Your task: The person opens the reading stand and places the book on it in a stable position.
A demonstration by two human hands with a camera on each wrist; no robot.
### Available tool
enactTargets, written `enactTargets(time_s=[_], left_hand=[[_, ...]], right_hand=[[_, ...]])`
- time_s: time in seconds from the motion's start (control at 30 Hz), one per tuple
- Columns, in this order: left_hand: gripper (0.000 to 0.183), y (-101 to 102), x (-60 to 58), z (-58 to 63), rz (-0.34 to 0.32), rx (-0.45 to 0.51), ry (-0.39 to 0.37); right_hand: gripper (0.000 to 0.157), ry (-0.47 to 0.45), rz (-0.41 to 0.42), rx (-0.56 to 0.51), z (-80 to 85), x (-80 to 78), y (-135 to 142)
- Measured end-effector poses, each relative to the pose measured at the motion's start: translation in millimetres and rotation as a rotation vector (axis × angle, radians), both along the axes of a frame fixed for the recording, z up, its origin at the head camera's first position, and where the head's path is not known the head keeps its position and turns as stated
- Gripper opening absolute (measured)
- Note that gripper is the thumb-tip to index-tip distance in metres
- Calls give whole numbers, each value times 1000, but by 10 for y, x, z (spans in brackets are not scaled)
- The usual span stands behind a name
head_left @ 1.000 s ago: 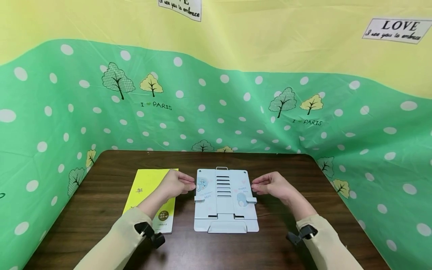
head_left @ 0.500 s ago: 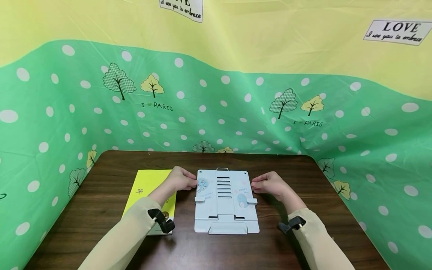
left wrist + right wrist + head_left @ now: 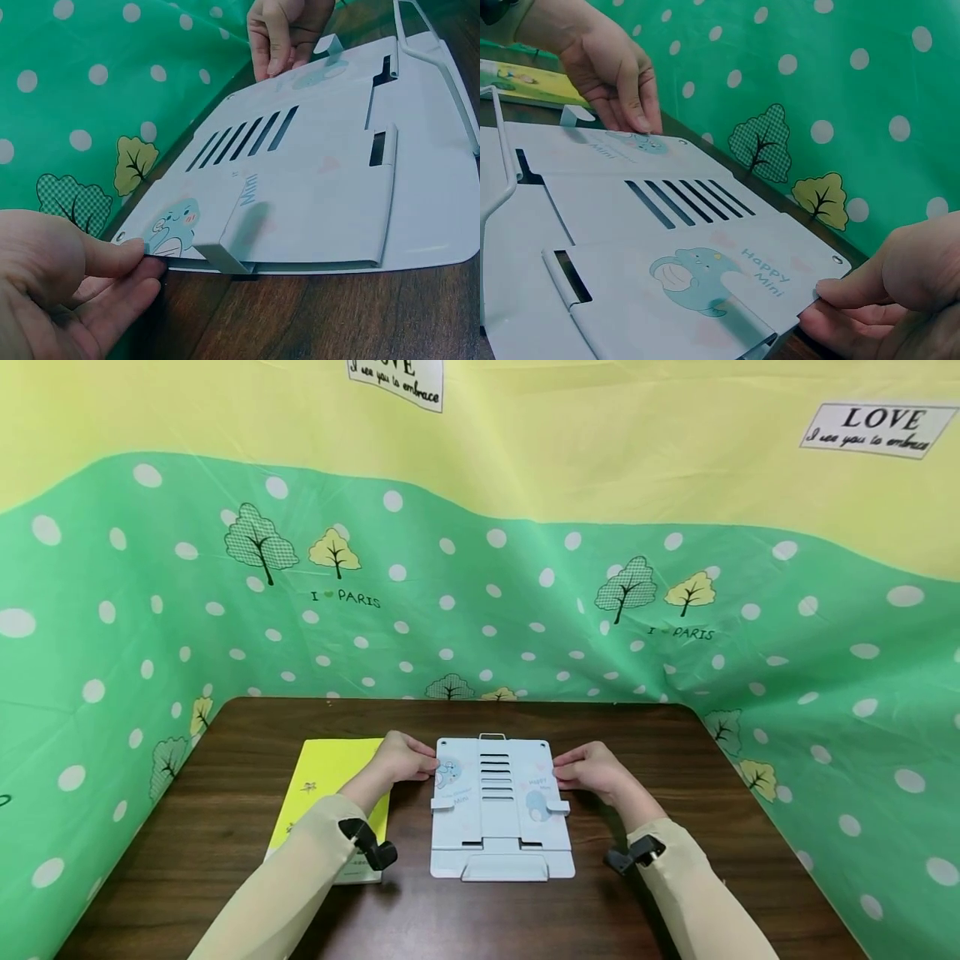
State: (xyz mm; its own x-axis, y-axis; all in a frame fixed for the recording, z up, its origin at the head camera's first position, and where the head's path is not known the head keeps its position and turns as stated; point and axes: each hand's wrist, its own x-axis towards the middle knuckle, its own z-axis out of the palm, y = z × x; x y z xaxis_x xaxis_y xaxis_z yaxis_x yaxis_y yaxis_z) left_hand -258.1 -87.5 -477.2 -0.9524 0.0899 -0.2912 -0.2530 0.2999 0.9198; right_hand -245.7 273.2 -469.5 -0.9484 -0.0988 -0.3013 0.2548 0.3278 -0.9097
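A white metal book stand (image 3: 495, 818) lies folded on the table, with slots down its middle, small cartoon prints and a clip on each side. My left hand (image 3: 397, 758) is at its upper left edge; in the left wrist view the thumb (image 3: 124, 255) is on top and the fingers are beneath. My right hand (image 3: 597, 770) pinches the opposite edge, thumb (image 3: 847, 289) over the panel by the "Happy Mini" print, fingers under it. A wire loop (image 3: 492, 736) sticks out at the stand's far end, and a ledge (image 3: 506, 867) runs along its near end.
A yellow book (image 3: 322, 768) lies left of the stand, partly covered by my left forearm. The dark wooden table (image 3: 637, 727) is backed by a green and yellow cloth (image 3: 450, 635) with dots and trees.
My left hand has moved slightly up and right onto the stand's edge. My right hand has shifted slightly left to the other edge. The stand looks the same, lying flat.
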Motion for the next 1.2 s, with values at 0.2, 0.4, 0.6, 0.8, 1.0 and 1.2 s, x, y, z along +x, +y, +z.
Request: enactTargets(time_s=[0.2,0.4,0.6,0.8,1.0,1.2], left_hand=[[15,4,6,-16,4,11,15],[15,-9,16,-17,4,44,38],[17,-30,28,25,4,84,66],[21,-35,56,68,22,157,67],[24,-17,94,84,43,210,77],[23,8,139,109,58,219,104]], right_hand=[[22,16,-13,14,9,16,-31],[24,22,-30,5,27,37,-29],[24,43,-38,-1,79,54,-11],[24,63,-49,6,127,76,-4],[25,83,-57,-7,182,119,-11],[28,103,-67,-22,234,172,-10]])
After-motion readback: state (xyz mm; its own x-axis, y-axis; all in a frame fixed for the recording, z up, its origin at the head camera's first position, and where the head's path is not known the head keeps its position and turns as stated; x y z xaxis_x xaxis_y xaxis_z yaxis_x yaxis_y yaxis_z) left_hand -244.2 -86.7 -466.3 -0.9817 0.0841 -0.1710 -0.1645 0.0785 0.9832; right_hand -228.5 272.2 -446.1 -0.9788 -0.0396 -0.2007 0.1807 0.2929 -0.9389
